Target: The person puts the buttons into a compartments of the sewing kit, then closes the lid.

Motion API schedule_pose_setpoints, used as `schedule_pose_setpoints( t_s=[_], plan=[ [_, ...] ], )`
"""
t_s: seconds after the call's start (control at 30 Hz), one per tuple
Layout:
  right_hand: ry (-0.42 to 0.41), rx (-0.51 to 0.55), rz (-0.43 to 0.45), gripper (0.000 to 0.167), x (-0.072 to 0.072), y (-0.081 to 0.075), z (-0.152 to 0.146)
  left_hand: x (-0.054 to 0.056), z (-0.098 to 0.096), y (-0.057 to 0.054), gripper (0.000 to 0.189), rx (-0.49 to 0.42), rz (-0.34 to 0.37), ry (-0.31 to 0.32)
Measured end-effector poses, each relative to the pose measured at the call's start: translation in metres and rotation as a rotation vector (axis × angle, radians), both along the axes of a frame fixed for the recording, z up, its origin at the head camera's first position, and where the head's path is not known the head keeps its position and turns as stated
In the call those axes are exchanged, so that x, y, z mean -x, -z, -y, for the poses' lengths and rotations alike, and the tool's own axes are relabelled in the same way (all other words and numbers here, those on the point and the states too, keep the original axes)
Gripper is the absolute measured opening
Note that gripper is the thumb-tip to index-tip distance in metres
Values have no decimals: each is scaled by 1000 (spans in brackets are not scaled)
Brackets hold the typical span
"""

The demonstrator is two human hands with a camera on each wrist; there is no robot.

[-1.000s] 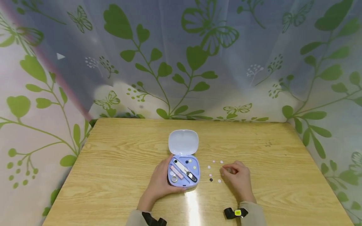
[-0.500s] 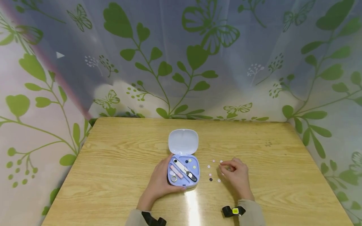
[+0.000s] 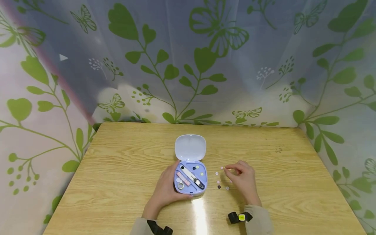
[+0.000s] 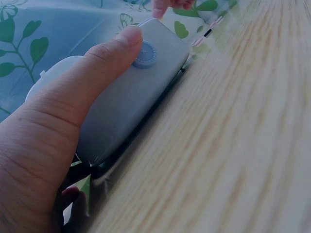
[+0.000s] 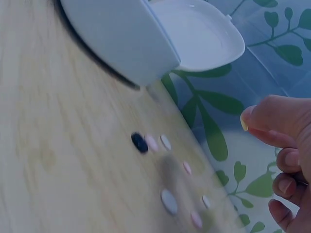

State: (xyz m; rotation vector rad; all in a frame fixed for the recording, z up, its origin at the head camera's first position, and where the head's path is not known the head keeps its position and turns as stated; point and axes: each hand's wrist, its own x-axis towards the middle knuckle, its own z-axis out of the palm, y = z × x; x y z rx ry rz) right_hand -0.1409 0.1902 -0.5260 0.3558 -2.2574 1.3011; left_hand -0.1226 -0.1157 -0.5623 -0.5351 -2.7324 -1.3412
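A blue sewing box (image 3: 191, 192) stands on the table with its white lid (image 3: 190, 147) raised. My left hand (image 3: 166, 187) holds the box from its left side; in the left wrist view the thumb (image 4: 109, 56) lies on the front by a round clasp (image 4: 145, 54). Thumb and forefinger of my right hand (image 3: 243, 179) pinch a small yellow button (image 5: 244, 125), above the loose buttons right of the box. Among these are a black button (image 5: 140, 142), a large white button (image 5: 169, 201) and a pink button (image 5: 187, 167). The hand covers part of the table in the head view.
Inside the box lie a white and black tool (image 3: 192, 177), a pink striped strip (image 3: 183, 179), a gold-coloured ring (image 3: 180, 185) and several buttons in the right compartment. A leaf-patterned curtain (image 3: 176, 65) hangs behind the wooden table (image 3: 123, 163).
My right hand has moved a little left, towards the box, and its fingertips are now near the rearmost pink button. The left hand and the box have stayed in place.
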Motion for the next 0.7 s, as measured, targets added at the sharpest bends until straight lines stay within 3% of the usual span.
schedule_pose_setpoints(
  t_s=[0.3, 0.53, 0.7],
  plan=[
    [-38, 10, 1, 16, 6, -8, 19, 1, 0, -1, 136, 4, -3, 3],
    [-98, -24, -12, 4, 14, -7, 29, 1, -1, -1, 136, 4, 1, 2],
    [-111, -36, 1, 9, 18, -6, 40, 1, 0, 0, 136, 0, 16, 3]
  ],
)
